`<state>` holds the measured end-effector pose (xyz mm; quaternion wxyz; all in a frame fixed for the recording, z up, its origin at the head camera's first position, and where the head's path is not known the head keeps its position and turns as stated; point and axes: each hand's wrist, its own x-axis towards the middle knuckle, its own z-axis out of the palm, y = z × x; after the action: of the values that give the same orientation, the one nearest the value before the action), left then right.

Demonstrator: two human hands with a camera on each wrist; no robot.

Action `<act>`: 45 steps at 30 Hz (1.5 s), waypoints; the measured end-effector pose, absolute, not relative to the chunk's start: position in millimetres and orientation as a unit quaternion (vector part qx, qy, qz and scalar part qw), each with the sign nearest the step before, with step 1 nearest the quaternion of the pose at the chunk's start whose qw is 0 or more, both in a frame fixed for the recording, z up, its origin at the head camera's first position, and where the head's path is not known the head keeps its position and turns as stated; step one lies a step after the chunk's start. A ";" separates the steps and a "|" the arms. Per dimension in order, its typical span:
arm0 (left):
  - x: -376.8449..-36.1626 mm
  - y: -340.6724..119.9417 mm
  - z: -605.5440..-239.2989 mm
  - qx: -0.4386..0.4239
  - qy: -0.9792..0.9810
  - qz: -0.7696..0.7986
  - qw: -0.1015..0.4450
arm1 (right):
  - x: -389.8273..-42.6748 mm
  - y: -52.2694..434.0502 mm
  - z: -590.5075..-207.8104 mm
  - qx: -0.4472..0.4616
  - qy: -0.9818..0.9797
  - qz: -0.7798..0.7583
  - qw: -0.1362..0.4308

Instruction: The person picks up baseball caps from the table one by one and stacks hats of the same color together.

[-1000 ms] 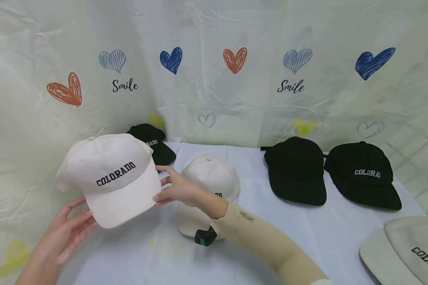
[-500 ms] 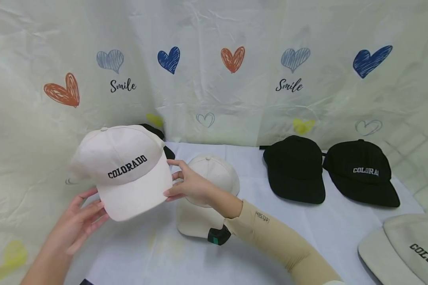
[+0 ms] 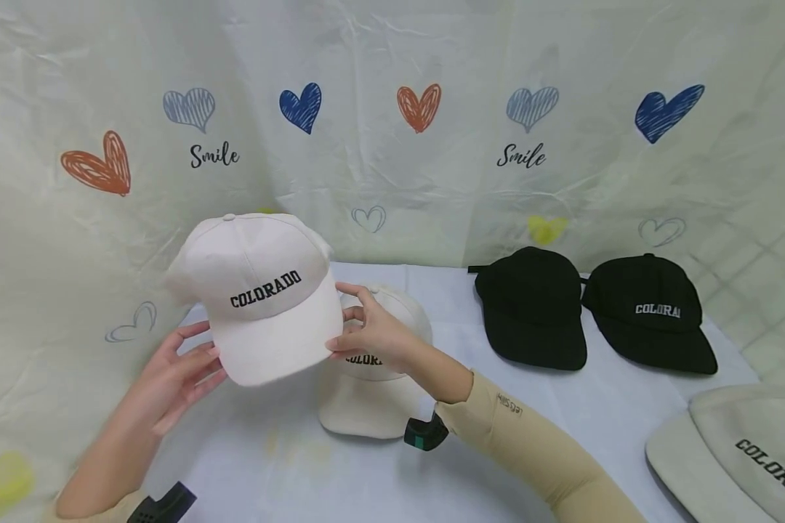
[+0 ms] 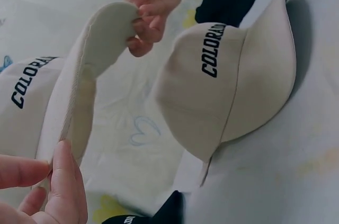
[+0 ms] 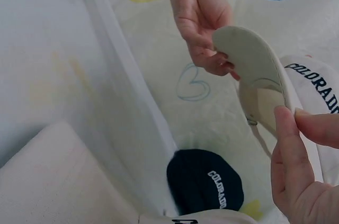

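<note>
Holding up a white cap (image 3: 268, 296)

Pinching one edge of the brim (image 3: 278, 343) with the left grip (image 3: 176, 378), the other with the right grip (image 3: 374, 334). Got it up off the bench (image 3: 366, 479), left of a cream cap (image 3: 366, 404). Also seeing a black cap (image 3: 530, 312) over right, plus a lettered black cap (image 3: 650, 319) beside it.

Illumination is diffuse and moderately bright in the head view; the source appears to be overhead. Soft shadows fall on the tabletop (image 3: 301, 479), and the backdrop (image 3: 360, 171) shows faint sheen along its creases. The held white cap (image 3: 264, 298) blurs along its left edge. Both wrist views are dimmer and softer.
</note>
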<state>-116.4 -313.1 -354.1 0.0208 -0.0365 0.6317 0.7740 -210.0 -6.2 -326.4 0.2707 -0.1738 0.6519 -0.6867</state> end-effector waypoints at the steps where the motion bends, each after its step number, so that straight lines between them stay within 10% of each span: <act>1: -118.9 -310.8 -352.8 -0.029 0.632 0.774 0.022 | -210.1 -3.5 -326.2 -0.172 0.653 -0.688 0.267; 45: -212.0 -246.3 -344.4 0.030 0.676 0.732 0.079 | -221.3 72.8 -346.8 -0.119 0.656 -0.733 0.136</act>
<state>-212.0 -246.3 -344.4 0.0788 0.0298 0.6758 0.7323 -221.3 72.8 -346.8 0.1360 -0.1191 0.6556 -0.7331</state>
